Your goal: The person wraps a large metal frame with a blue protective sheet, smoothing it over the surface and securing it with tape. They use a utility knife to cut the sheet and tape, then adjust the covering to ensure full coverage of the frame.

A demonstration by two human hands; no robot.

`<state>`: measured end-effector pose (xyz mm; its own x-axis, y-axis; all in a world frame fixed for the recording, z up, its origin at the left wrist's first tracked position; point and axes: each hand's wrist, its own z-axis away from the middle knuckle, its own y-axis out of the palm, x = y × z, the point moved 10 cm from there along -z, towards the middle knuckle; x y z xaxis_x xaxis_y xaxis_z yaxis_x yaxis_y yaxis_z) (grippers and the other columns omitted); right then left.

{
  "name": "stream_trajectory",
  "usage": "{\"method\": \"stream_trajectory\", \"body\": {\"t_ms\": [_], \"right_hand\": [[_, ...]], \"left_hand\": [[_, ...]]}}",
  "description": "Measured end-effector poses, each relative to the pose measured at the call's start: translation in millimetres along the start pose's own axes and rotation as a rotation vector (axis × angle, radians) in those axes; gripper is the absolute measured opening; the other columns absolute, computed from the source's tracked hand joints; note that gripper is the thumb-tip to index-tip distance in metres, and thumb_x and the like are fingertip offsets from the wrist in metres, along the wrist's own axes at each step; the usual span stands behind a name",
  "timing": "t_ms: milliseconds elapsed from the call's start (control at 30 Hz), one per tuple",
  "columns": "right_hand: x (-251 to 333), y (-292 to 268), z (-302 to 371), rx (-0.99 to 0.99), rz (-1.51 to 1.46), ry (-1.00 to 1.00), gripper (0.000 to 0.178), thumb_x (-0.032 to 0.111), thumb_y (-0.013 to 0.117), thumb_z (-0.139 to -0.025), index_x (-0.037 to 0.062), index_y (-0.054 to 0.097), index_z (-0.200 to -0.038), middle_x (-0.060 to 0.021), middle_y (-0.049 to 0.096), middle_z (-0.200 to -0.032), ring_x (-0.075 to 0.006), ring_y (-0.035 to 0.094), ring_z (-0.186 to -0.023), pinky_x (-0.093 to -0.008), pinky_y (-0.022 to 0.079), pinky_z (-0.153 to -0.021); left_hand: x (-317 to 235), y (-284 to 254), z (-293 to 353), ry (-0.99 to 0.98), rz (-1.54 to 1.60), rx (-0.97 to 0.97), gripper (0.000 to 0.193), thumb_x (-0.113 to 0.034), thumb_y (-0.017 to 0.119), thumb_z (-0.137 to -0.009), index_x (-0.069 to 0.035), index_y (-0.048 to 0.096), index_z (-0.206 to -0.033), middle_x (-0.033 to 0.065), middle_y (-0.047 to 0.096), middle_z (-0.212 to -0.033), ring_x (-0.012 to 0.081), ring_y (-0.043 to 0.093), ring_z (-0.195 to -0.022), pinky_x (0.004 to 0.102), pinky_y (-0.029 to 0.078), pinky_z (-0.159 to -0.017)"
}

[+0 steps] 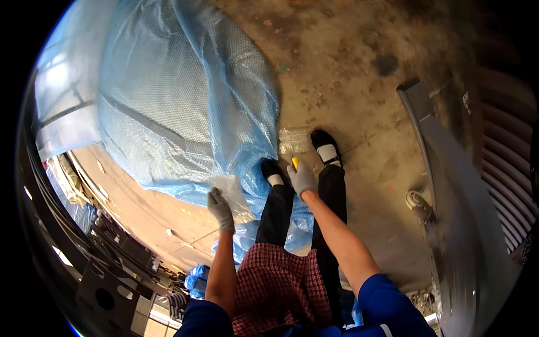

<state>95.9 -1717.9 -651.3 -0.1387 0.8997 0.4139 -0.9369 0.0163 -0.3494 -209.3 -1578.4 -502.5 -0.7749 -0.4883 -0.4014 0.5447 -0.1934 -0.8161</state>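
My left hand [220,210], in a grey glove, is at the left edge of a clear plastic sheet [238,196]. Its fingers look stretched out; no firm hold on the sheet shows. Also gloved in grey, my right hand [303,178] is closed around a small yellow-handled tool [295,163], whose working end is too small to make out. Blue-tinted bubble wrap [168,95] covers a large, bulky shape in front of me to the left. Its loose lower folds [252,154] reach down to my left shoe.
Clear packing material [296,140] lies on the stained concrete floor [359,73] between my shoes. On the right stands a long grey metal piece [443,168], with a caster wheel [418,205] near it. Blue wrapped bundles [196,279] and dark metal parts [106,292] are at the lower left.
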Motion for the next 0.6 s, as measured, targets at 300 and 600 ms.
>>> {"method": "stream_trajectory", "body": {"t_ms": [300, 600], "right_hand": [[-1.2, -16.6, -148.7, -0.308, 0.619, -0.445, 0.039, 0.013, 0.055, -0.084, 0.0125, 0.053, -0.123, -0.0196, 0.050, -0.127, -0.0375, 0.057, -0.110, -0.0472, 0.048, -0.092], [-7.9, -62.5, -137.1, -0.323, 0.381, -0.218, 0.024, 0.022, 0.065, -0.083, 0.0074, 0.058, -0.099, -0.0154, 0.063, -0.100, -0.0356, 0.065, -0.073, -0.0426, 0.052, -0.061]], "left_hand": [[-36.5, 61.9, 77.8, 0.082, 0.043, 0.216, 0.022, -0.016, 0.047, -0.101, 0.000, 0.059, -0.091, -0.0003, 0.049, -0.065, 0.0075, 0.041, -0.053, 0.0247, 0.036, -0.049], [-62.0, 45.7, 100.6, 0.046, -0.075, 0.314, 0.015, -0.014, 0.052, -0.094, -0.007, 0.062, -0.103, 0.0146, 0.063, -0.078, 0.0339, 0.061, -0.066, 0.0391, 0.048, -0.061]]}}
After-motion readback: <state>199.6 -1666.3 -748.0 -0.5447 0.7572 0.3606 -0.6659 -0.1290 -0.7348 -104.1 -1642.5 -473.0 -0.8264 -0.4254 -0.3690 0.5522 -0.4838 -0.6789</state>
